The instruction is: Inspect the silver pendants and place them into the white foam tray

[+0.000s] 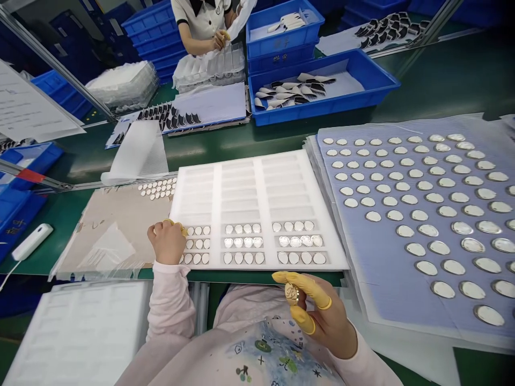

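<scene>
My left hand (168, 242) wears yellow finger covers and reaches over the left edge of a white foam tray (260, 214). Its fingers are closed near the left row of slots; what they pinch is hidden. Small white oval pieces with dark rims (243, 243) fill the three slot rows nearest me. Close to my body, my right hand (324, 308), also in yellow finger covers, pinches a gold-coloured ring-like piece (292, 294) with a patterned round face between thumb and fingers. This hand is apart from the tray.
Rows of white oval pieces (424, 230) lie on a bluish sheet (378, 289) at right. Cardboard (100, 214) with small white pieces is left. Behind stand a blue bin (322, 110) of dark-and-white pieces and a co-worker (205, 27) handling clear trays (213, 67). White foam (84, 332) lies lower left.
</scene>
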A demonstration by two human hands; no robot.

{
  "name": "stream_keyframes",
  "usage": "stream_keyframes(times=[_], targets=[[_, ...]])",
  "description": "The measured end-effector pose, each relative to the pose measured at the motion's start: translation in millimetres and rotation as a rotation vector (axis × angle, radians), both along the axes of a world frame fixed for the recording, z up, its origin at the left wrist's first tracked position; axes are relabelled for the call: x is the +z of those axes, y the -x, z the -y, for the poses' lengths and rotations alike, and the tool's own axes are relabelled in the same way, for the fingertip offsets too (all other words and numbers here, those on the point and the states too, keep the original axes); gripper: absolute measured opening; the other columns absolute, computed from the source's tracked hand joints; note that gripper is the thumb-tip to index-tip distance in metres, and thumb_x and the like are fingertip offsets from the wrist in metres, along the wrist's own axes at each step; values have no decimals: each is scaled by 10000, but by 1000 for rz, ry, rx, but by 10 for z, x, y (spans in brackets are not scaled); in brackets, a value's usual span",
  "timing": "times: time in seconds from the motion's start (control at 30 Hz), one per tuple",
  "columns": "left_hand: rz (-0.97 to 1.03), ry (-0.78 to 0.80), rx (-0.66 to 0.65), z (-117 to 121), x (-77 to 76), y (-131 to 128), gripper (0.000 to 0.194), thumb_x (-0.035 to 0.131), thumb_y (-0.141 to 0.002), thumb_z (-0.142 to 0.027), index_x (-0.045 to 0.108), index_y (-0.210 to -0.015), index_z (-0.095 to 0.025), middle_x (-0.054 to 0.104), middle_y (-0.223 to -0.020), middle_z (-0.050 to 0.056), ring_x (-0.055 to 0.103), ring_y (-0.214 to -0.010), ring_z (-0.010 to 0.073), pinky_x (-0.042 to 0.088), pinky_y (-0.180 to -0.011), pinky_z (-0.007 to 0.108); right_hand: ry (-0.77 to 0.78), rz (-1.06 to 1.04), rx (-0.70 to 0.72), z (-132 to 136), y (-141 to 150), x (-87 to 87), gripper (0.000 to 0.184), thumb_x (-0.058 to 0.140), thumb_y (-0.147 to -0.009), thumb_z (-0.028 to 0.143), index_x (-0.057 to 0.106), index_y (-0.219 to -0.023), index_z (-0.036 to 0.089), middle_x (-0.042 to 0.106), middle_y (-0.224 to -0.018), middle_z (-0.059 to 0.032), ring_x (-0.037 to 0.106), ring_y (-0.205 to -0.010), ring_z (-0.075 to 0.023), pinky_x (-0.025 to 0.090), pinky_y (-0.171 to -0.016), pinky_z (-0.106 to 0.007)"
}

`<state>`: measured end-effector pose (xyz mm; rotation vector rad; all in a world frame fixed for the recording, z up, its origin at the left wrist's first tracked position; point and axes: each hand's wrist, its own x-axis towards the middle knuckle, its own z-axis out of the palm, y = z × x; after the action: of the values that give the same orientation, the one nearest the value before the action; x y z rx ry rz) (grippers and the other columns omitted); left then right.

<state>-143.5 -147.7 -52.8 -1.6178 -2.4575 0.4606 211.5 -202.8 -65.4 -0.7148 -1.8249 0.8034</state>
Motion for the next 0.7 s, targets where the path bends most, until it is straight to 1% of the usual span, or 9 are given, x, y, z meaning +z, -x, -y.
stream_keyframes(times=[0.23,0.27,0.33,0.4,0.47,0.53,0.57,0.63,0.7], targets=[[12,15,35,-16,40,9,337,452,-808,-59,758,-922,-144,651,-1126,186,543,-1109,357,291,-1026,524,41,-78,16,-9,-6,39,369,517,-1004,398,532,-1350,271,617,-644,8,441,-454,-131,448,-441,-265],[24,1,31,-9,56,-7,332,452,-806,-55,760,-893,-143,654,-1111,186,538,-1118,363,280,-1035,540,52,-95,21,-4,-2,45,373,519,-1005,391,528,-1359,275,651,-702,-8,453,-466,-128,461,-449,-265],[59,-54,16,20,94,-83,319,447,-825,-70,758,-859,-134,658,-1085,192,515,-1154,380,268,-1040,575,72,-149,24,8,13,50,390,519,-1009,369,509,-1391,292,703,-929,-63,505,-515,-123,488,-465,-266],[129,-144,-18,73,138,-245,315,436,-892,-150,751,-895,-127,663,-1075,197,509,-1163,383,306,-1015,579,82,-195,4,23,33,37,412,538,-1002,353,504,-1411,320,654,-1165,-109,569,-602,-129,525,-497,-276],[340,-233,-130,155,187,-499,328,430,-954,-261,733,-978,-139,678,-1068,179,547,-1111,349,384,-970,528,85,-216,-35,36,48,8,427,585,-977,365,529,-1399,340,593,-1241,-116,609,-692,-153,561,-548,-301],[778,-256,-363,258,238,-811,299,446,-981,-307,713,-1010,-176,699,-1041,132,597,-1024,280,448,-927,442,90,-228,-62,47,55,-25,438,628,-949,381,559,-1380,347,568,-1217,-105,617,-750,-178,581,-602,-328],[1000,-213,-474,310,261,-970,289,453,-995,-332,707,-999,-194,704,-1016,109,611,-991,249,467,-904,399,94,-243,-63,52,57,-38,441,635,-943,385,565,-1377,346,558,-1206,-101,613,-763,-183,582,-619,-336],[1367,-106,-631,396,300,-1258,310,453,-1013,-381,702,-972,-200,708,-933,84,629,-906,203,490,-839,333,106,-281,-45,62,61,-49,441,632,-944,391,567,-1378,349,538,-1199,-93,595,-762,-180,578,-629,-339],[1644,11,-701,452,318,-1472,366,434,-1021,-430,705,-976,-188,704,-872,75,626,-824,175,491,-778,296,120,-312,-23,72,75,-41,439,629,-944,406,569,-1376,356,522,-1191,-87,571,-738,-168,574,-618,-335]])
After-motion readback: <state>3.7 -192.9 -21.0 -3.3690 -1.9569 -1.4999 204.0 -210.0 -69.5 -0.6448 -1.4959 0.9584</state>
